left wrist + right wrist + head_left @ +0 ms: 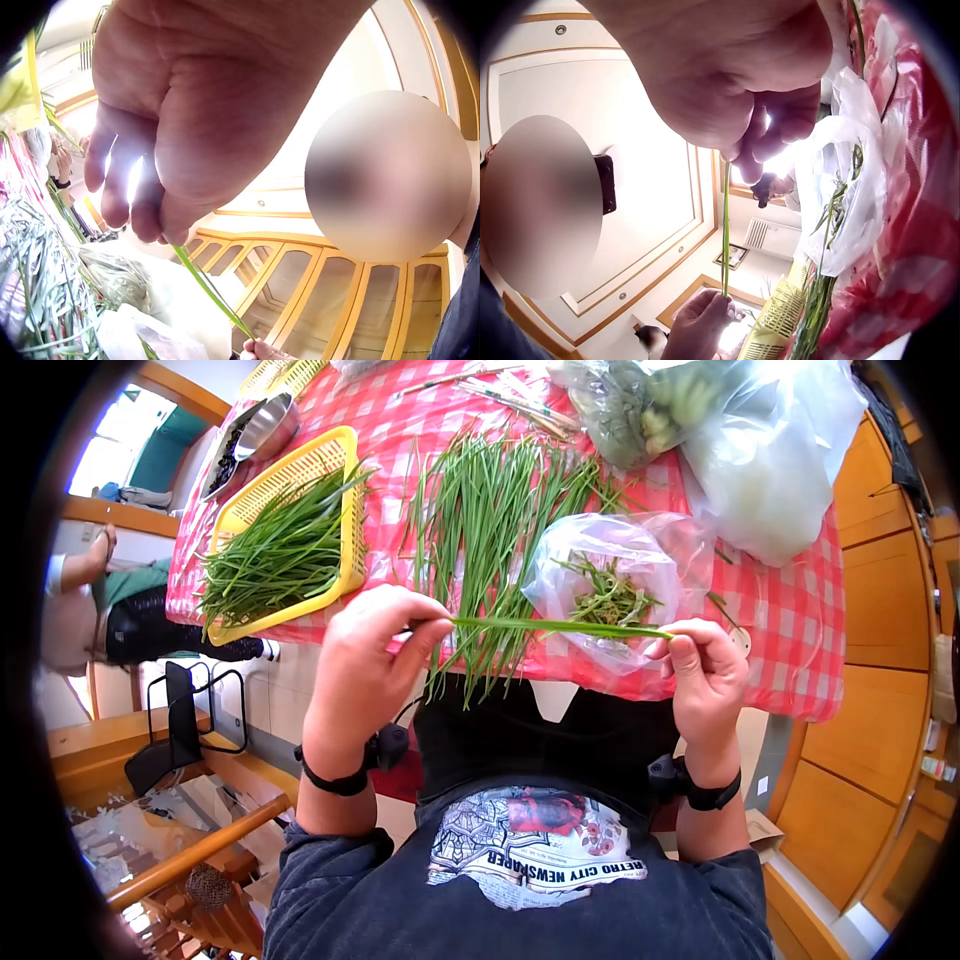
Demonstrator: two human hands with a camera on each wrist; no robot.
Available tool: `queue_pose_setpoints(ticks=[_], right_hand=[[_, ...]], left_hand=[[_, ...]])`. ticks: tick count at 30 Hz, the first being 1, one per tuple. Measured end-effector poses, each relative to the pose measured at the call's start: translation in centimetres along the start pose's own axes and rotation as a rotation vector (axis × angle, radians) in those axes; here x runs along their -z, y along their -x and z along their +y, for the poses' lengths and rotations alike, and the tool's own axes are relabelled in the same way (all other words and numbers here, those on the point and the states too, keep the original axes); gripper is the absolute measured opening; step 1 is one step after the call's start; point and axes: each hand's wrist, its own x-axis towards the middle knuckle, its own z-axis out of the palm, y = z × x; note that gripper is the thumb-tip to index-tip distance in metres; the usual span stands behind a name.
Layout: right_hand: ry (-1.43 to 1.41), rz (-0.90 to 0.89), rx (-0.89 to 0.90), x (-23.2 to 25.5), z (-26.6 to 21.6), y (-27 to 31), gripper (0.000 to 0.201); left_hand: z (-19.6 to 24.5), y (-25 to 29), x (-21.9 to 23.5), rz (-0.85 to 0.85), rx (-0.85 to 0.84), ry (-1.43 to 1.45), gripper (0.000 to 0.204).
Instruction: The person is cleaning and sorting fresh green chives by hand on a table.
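Observation:
A long green blade (pixel 560 626) is stretched sideways near the table's front edge, one end pinched by the left hand (pixel 375 650), the other by the right hand (pixel 706 675). In the left wrist view, the left hand's (pixel 202 112) fingertips hold the blade (pixel 214 295); the right wrist view shows the blade (pixel 726 225) running from the right hand (pixel 742 82) to the other one. Behind it, long green stalks (pixel 490 510) lie spread on the table. A clear plastic bag (pixel 555 565) with short green scraps (pixel 610 595) stands open beside them.
A yellow basket (pixel 350 510) of green stalks stands at the left, near a metal bowl (pixel 270 428). Filled plastic bags (pixel 770 470) occupy the back right of the checked tablecloth (pixel 800 620). Pale stalks (pixel 515 402) lie at the back. Another person's leg (pixel 75 568) shows at far left.

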Motion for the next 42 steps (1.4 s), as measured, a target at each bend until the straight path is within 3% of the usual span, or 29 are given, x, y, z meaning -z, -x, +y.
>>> queue_pose_setpoints(ticks=[3,5,10,21,23,24,25,28,30,31,35,42], right_hand=[[-0.084,0.048,-0.042,-0.3,-0.1,0.0,0.019],[-0.138,0.078,-0.052,-0.1,0.0,-0.2,0.019],[-0.136,0.067,-0.043,-0.2,0.0,-0.6,0.019],[-0.148,0.088,-0.055,-0.2,0.4,-0.6,0.019],[-0.149,0.075,-0.054,-0.3,0.4,-0.5,0.019],[-0.159,0.077,-0.057,-0.5,0.3,-0.5,0.019],[-0.171,0.077,-0.061,-0.8,0.3,-0.5,0.019],[-0.183,0.058,-0.060,-1.2,0.4,-0.4,0.018],[-0.158,0.027,-0.077,-1.5,0.2,-0.3,0.017],[-0.134,-0.002,-0.094,-1.7,0.1,-0.2,0.017],[-0.145,-0.053,-0.110,-2.8,-0.5,0.4,0.017],[-0.061,-0.141,-0.071,-3.2,-1.4,1.6,0.012]], left_hand=[[-0.7,0.7,0.6,0.032,0.123,0.022,0.010],[-2.0,1.0,1.2,0.103,0.073,-0.043,0.009],[-3.4,2.0,1.7,0.160,0.277,0.135,0.013],[-3.8,2.8,2.1,0.287,0.315,0.048,0.014],[-3.0,2.8,1.4,0.247,0.227,0.089,0.012],[-3.0,2.6,0.7,0.240,0.069,0.032,0.009],[-2.1,2.4,0.4,0.208,0.026,-0.009,0.010],[-0.5,2.1,-1.4,0.173,-0.054,-0.006,0.021],[1.4,1.3,-2.7,0.223,-0.195,-0.069,0.033],[1.7,1.3,-3.4,0.166,-0.223,-0.059,0.047],[4.3,0.5,-5.7,0.075,-0.241,-0.093,0.055],[5.4,0.1,-7.4,-0.047,-0.343,-0.087,0.035]])
